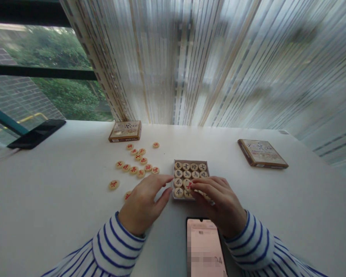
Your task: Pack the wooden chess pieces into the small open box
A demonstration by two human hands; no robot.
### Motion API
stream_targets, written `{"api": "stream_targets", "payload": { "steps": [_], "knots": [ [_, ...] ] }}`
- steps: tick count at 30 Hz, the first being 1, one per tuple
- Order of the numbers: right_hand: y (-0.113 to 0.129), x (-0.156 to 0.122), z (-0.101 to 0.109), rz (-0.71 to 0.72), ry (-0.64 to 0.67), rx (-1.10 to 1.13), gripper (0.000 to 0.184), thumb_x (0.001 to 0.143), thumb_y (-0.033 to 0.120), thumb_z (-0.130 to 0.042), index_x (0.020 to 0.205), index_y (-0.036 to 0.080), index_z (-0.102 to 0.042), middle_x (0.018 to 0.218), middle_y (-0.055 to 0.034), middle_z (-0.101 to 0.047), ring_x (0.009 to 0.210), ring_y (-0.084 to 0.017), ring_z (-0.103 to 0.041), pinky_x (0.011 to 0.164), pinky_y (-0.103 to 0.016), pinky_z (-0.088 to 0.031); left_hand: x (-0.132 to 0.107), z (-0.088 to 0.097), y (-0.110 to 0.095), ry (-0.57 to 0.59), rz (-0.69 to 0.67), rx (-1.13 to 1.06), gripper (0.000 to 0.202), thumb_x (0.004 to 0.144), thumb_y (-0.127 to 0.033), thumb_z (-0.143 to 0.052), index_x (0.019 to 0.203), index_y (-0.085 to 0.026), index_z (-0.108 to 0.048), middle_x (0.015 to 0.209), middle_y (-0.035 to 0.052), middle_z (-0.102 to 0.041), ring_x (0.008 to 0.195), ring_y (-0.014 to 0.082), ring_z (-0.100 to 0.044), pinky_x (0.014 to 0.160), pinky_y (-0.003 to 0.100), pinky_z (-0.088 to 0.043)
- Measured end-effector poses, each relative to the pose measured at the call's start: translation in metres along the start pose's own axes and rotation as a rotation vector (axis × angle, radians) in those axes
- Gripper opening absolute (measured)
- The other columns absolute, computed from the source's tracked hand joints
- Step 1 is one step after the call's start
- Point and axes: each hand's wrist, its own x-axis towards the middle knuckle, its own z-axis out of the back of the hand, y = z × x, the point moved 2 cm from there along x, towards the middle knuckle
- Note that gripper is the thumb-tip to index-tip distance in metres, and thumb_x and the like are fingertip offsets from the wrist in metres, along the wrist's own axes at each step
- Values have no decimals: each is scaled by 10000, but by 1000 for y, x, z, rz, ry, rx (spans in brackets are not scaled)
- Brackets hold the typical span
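A small open box (pixel 173 181) stands in front of me, filled with rows of round Chinese chess pieces with black characters. Above its lower rows, my right hand (pixel 222 200) pinches a red-character Chinese chess piece (pixel 187 185) between thumb and fingers. Part of the box's right side is hidden behind that hand. My left hand (pixel 145 202) is at the box's left wall, thumb and forefinger apart, with nothing visible between them; whether the tips touch the wall I cannot tell. Loose red Chinese chess pieces (pixel 133 169) lie beyond and left of it, one partly covered by it.
A phone (pixel 204 246) with a lit screen lies between my forearms. Two flat printed boxes lie on the white table (pixel 75 200): one box (pixel 126 130) at the back left, another box (pixel 262 153) at the right. A dark device (pixel 39 132) rests by the window. Striped curtains (pixel 173 61) hang behind.
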Motion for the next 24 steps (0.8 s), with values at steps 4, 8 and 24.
{"api": "stream_targets", "payload": {
  "steps": [4, 8, 24],
  "knots": [
    [1, -1, -2, 4, 17, -11, 118, 821, 175, -572, 933, 191, -605, 931, -35, -689, 840, -154, -595, 737, -315, -425, -1, -3, 0, 75, 4, 41, 177, 813, -171, -509, 974, -151, -580, 837, 64, -673, 785, 172, -630, 708, 310, -518],
    [2, -1, -3, 6, 30, -20, 130, 825, 180, -569, 949, 196, -603, 948, -28, -689, 861, -152, -591, 752, -316, -424, -1, -5, -1, 150, 9, 95, 214, 822, -163, -477, 1010, -151, -577, 834, 64, -682, 769, 180, -632, 680, 315, -512],
    [10, 4, -14, 10, 135, -92, 108, 862, 236, -524, 892, 210, -625, 911, -1, -702, 813, -149, -584, 755, -323, -358, -4, -10, 0, 200, 37, 89, 251, 822, -173, -470, 1050, -146, -570, 828, 73, -685, 732, 193, -633, 653, 335, -519]
  ]
}}
